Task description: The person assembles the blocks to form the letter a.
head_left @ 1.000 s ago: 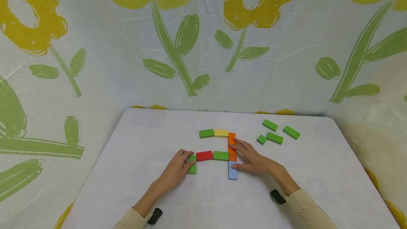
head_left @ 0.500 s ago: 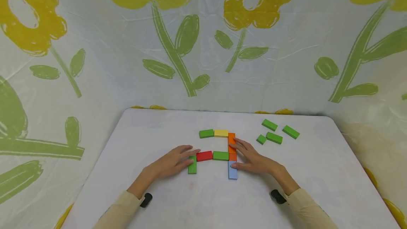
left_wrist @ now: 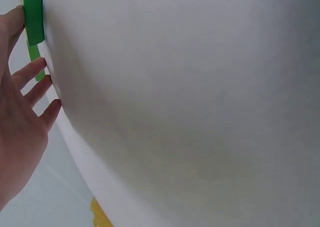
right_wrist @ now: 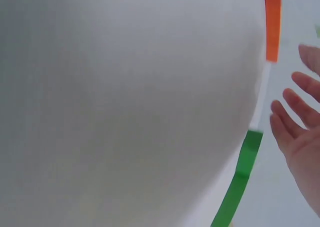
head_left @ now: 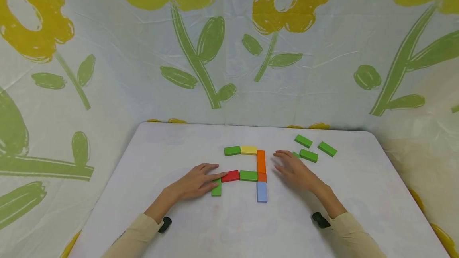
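Note:
My left hand (head_left: 193,182) lies over an upright-lying green block (head_left: 216,190), fingers fairly straight. Its index fingertip reaches the end of a red block (head_left: 230,176). In the left wrist view the thumb touches a green block (left_wrist: 34,17) and the other fingers are spread. To the red block's right follow a green block (head_left: 248,176) and a short orange block (head_left: 262,177). A long orange block (head_left: 261,161) stands above that in line, a light blue block (head_left: 262,192) below. My right hand (head_left: 295,171) hovers to their right, fingers loose, holding nothing.
A yellow block (head_left: 249,150) and a green block (head_left: 232,151) form the top row. Loose green blocks (head_left: 308,155) lie beyond my right hand, a small one partly hidden by it. The white table (head_left: 229,230) meets a flower-printed cloth (head_left: 143,71) at the back.
My left hand has loosened from the green block and flattened over it, the index finger reaching the red block. My right hand has lifted off the orange and blue blocks and moved right.

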Motion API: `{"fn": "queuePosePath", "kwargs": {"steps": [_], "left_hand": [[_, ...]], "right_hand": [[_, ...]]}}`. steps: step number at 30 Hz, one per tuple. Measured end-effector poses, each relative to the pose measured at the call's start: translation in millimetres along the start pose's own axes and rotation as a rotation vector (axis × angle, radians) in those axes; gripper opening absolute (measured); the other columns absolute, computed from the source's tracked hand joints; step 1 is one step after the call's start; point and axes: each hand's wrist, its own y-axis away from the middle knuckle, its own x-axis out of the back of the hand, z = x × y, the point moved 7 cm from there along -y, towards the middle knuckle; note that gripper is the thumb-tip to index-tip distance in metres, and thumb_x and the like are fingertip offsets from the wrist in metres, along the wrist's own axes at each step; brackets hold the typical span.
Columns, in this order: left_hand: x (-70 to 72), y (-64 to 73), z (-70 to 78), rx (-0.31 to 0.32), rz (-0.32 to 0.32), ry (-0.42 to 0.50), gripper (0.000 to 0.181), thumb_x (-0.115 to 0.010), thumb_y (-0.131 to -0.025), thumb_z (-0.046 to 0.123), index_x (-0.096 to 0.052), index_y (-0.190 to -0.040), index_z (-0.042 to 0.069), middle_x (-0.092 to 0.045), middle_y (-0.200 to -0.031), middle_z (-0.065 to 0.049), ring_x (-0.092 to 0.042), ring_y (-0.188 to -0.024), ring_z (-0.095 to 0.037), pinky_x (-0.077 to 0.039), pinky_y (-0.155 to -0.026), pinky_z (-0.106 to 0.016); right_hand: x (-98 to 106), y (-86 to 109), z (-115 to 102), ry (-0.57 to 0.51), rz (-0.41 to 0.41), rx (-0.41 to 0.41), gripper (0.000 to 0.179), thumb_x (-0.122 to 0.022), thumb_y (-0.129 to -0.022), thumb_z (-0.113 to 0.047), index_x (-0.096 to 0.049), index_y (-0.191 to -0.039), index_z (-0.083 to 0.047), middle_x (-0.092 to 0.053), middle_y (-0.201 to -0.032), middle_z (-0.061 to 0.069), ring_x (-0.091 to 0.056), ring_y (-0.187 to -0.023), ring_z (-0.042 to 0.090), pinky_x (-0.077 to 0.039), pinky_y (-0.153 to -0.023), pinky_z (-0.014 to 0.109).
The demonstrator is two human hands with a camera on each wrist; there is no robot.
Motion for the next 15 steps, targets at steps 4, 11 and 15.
{"fn": "queuePosePath", "kwargs": {"steps": [4, 11, 15], "left_hand": [[0.6, 0.2, 0.9, -0.007, 0.009, 0.001, 0.048, -0.053, -0.108, 0.038, -0.049, -0.155, 0.028, -0.044, -0.156, -0.013, -0.040, -0.142, -0.036, -0.034, -0.116, -0.054], [1.0, 0.4, 1.2, 0.000, 0.010, 0.022, 0.048, -0.054, -0.108, 0.036, -0.049, -0.155, 0.027, -0.044, -0.157, -0.014, -0.039, -0.143, -0.037, -0.033, -0.117, -0.055], [1.3, 0.3, 1.5, -0.001, 0.004, 0.021, 0.048, -0.054, -0.107, 0.036, -0.049, -0.155, 0.027, -0.044, -0.157, -0.014, -0.039, -0.143, -0.037, -0.033, -0.116, -0.054]], "right_hand": [[19.8, 6.7, 10.4, 0.047, 0.118, 0.034, 0.038, -0.068, -0.098, -0.005, -0.060, -0.134, 0.004, -0.058, -0.138, 0.020, -0.052, -0.129, 0.040, -0.044, -0.104, 0.058], [49.5, 21.7, 36.7, 0.061, 0.272, -0.009, 0.032, -0.065, -0.095, 0.006, -0.061, -0.126, 0.012, -0.059, -0.127, 0.031, -0.049, -0.123, 0.052, -0.038, -0.100, 0.064], [56.6, 27.0, 54.9, 0.077, 0.269, -0.094, 0.033, -0.065, -0.095, 0.007, -0.060, -0.126, 0.015, -0.059, -0.124, 0.036, -0.051, -0.118, 0.055, -0.041, -0.097, 0.067]]}}
